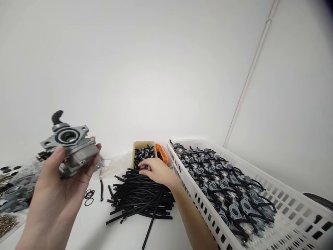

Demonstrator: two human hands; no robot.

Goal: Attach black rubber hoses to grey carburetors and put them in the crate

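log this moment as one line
left hand: holds metal carburetor, raised | right hand: on black tube pile, at beige box | beside: white crate of tubed carburetors

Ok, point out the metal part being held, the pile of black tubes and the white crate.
metal part [80, 154]: head view, on its grey body.
pile of black tubes [140, 198]: head view, middle of the heap.
white crate [204, 208]: head view, on its slotted near wall.

Bright, even, nearly shadowless light; wide-angle bending at edges, dark vignette top right.
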